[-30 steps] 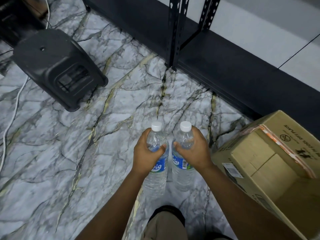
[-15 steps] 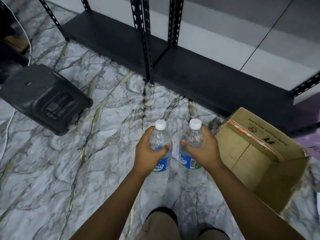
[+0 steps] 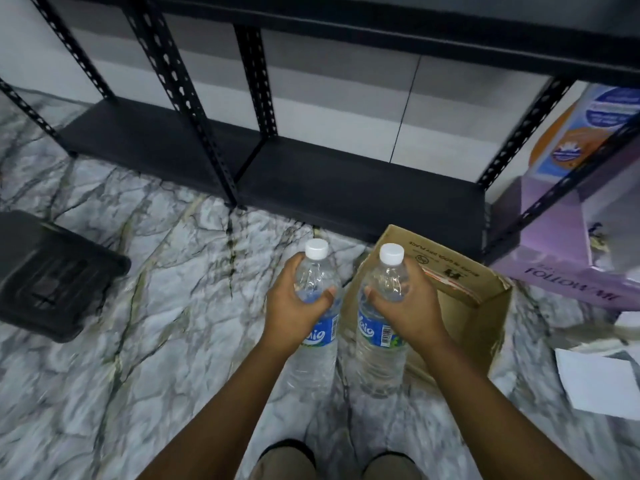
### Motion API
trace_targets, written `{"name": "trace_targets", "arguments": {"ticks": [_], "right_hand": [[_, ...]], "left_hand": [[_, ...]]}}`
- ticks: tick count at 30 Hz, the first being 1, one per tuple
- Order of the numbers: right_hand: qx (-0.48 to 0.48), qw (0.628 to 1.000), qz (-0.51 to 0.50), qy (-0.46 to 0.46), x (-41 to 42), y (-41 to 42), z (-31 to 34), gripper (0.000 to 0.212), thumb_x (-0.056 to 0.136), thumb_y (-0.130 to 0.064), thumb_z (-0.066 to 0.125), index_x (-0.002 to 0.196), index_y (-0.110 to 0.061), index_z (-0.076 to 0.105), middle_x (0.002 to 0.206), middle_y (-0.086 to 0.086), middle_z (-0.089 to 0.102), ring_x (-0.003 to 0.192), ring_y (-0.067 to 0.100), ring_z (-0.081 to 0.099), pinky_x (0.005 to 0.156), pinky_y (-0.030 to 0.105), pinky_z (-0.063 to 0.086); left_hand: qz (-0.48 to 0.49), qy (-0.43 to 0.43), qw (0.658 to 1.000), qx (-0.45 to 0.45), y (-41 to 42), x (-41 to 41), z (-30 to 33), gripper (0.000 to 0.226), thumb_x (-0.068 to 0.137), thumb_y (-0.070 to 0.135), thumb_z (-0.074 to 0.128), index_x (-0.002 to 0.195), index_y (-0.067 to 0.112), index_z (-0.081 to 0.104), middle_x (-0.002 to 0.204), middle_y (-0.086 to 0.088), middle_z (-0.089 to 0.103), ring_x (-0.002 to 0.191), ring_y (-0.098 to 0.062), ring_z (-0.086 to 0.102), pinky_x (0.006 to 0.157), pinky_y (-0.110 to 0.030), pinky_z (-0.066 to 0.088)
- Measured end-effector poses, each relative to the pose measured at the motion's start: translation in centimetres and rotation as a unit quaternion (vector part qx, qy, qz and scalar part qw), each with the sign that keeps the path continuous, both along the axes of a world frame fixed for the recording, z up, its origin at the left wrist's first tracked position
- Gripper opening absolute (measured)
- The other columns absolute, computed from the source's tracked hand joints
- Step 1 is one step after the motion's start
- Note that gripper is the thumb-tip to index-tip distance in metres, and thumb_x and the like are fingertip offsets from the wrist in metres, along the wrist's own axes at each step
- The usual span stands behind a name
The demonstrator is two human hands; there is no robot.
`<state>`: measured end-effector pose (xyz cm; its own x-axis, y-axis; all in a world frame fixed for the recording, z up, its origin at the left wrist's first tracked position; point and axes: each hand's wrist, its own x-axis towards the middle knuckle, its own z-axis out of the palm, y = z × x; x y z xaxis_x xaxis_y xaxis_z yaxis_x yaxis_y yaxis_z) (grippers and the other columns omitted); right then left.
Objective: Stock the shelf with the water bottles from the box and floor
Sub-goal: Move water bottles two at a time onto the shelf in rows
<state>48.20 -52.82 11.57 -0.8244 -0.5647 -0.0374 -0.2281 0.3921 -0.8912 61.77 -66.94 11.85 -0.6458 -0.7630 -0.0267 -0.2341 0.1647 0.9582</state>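
I hold two clear water bottles with white caps and blue labels upright in front of me. My left hand (image 3: 296,308) grips the left bottle (image 3: 317,271) around its upper body. My right hand (image 3: 407,306) grips the right bottle (image 3: 389,271) the same way. The open cardboard box (image 3: 450,271) lies on the floor just behind and right of the right bottle; what I can see of its inside looks bare. The black metal shelf (image 3: 346,181) stands ahead, its low bottom board bare.
A black plastic stool (image 3: 48,275) lies on the marble floor at the left. A purple carton (image 3: 568,258) sits at the right beside the shelf post, with white papers (image 3: 602,382) on the floor near it. My knees show at the bottom.
My view has swung up and right toward the shelf, bringing an upper shelf board and the purple carton into sight. Both hands keep their grip on the bottles, now slightly farther apart.
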Motion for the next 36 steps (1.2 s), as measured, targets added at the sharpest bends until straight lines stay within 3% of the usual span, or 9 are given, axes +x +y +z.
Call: {"name": "trace_targets", "arguments": {"ticks": [3, 6, 9, 12, 15, 20, 25, 31, 36], "right_hand": [[-0.001, 1.000, -0.019, -0.007, -1.9, 2.9, 1.1, 0.055, 0.069, -0.040, 0.081, 0.114, -0.039, 0.050, 0.107, -0.017, 0.062, 0.100, 0.009, 0.061, 0.088, 0.040, 0.053], [-0.005, 0.999, -0.039, -0.010, -3.7, 5.6, 2.1, 0.057, 0.063, -0.053, 0.076, 0.112, -0.046, 0.048, 0.107, -0.019, 0.062, 0.099, 0.007, 0.061, 0.086, 0.040, 0.055], [-0.002, 0.999, -0.052, 0.001, -5.5, 8.1, 3.3, 0.051, 0.069, -0.039, 0.080, 0.105, -0.050, 0.045, 0.100, -0.023, 0.059, 0.095, 0.004, 0.061, 0.082, 0.031, 0.053], [-0.001, 0.998, -0.065, 0.019, -7.0, 9.5, 4.4, 0.053, 0.070, -0.031, 0.082, 0.109, -0.042, 0.048, 0.100, -0.018, 0.061, 0.092, 0.005, 0.061, 0.072, 0.020, 0.046], [-0.005, 0.997, -0.080, 0.019, -8.2, 10.2, 4.9, 0.058, 0.068, -0.035, 0.082, 0.117, -0.030, 0.052, 0.108, -0.007, 0.063, 0.096, 0.009, 0.063, 0.074, 0.021, 0.049], [-0.007, 0.991, -0.126, 0.053, -10.1, 9.9, 6.9, 0.064, 0.060, -0.058, 0.070, 0.117, -0.042, 0.047, 0.110, -0.009, 0.063, 0.099, 0.013, 0.063, 0.084, 0.043, 0.055], [-0.014, 0.983, -0.169, 0.066, -11.3, 8.5, 8.8, 0.062, 0.063, -0.052, 0.072, 0.119, -0.036, 0.049, 0.109, -0.010, 0.064, 0.099, 0.011, 0.063, 0.085, 0.044, 0.055], [-0.017, 0.978, -0.199, 0.062, -12.0, 6.5, 9.9, 0.065, 0.063, -0.052, 0.074, 0.120, -0.036, 0.048, 0.108, -0.011, 0.065, 0.099, 0.011, 0.064, 0.086, 0.045, 0.055], [-0.028, 0.976, -0.206, 0.060, -12.2, 6.4, 10.6, 0.061, 0.060, -0.053, 0.073, 0.113, -0.040, 0.048, 0.103, -0.012, 0.066, 0.095, 0.009, 0.065, 0.084, 0.045, 0.056]], "left_hand": [[-0.021, 0.013, 1.000, -0.007, 2.6, -2.6, 1.2, 0.060, 0.077, 0.016, 0.079, 0.113, 0.051, 0.047, 0.114, 0.024, 0.060, 0.104, 0.006, 0.060, 0.090, -0.019, 0.050], [-0.032, 0.020, 0.999, -0.016, 5.0, -5.1, 2.2, 0.058, 0.077, 0.013, 0.079, 0.113, 0.049, 0.049, 0.114, 0.023, 0.061, 0.104, 0.005, 0.060, 0.084, -0.010, 0.049], [-0.042, 0.032, 0.999, -0.011, 7.1, -7.5, 3.4, 0.057, 0.078, 0.009, 0.077, 0.114, 0.045, 0.050, 0.114, 0.020, 0.060, 0.104, 0.004, 0.060, 0.079, -0.006, 0.047], [-0.065, 0.046, 0.997, -0.018, 8.4, -9.5, 4.7, 0.059, 0.078, 0.004, 0.075, 0.118, 0.038, 0.048, 0.112, 0.022, 0.058, 0.099, 0.015, 0.058, 0.076, -0.002, 0.044], [-0.093, 0.048, 0.994, -0.032, 8.8, -11.2, 5.3, 0.058, 0.078, 0.004, 0.076, 0.113, 0.042, 0.049, 0.110, 0.022, 0.060, 0.099, 0.012, 0.059, 0.079, -0.004, 0.044], [-0.137, 0.041, 0.988, -0.054, 7.7, -14.2, 6.5, 0.060, 0.078, 0.011, 0.077, 0.113, 0.049, 0.047, 0.110, 0.022, 0.060, 0.101, 0.007, 0.059, 0.083, -0.009, 0.046], [-0.196, 0.051, 0.977, -0.064, 5.5, -16.9, 8.3, 0.060, 0.078, 0.014, 0.077, 0.112, 0.051, 0.044, 0.107, 0.024, 0.059, 0.097, 0.012, 0.058, 0.077, -0.004, 0.046], [-0.234, 0.070, 0.968, -0.057, 2.9, -18.9, 9.5, 0.060, 0.077, 0.017, 0.079, 0.118, 0.047, 0.045, 0.108, 0.018, 0.063, 0.099, 0.000, 0.062, 0.080, -0.014, 0.051], [-0.234, 0.082, 0.967, -0.056, 2.5, -19.7, 10.2, 0.061, 0.077, 0.015, 0.079, 0.118, 0.045, 0.045, 0.105, 0.017, 0.063, 0.097, 0.002, 0.062, 0.077, -0.010, 0.050]]}}
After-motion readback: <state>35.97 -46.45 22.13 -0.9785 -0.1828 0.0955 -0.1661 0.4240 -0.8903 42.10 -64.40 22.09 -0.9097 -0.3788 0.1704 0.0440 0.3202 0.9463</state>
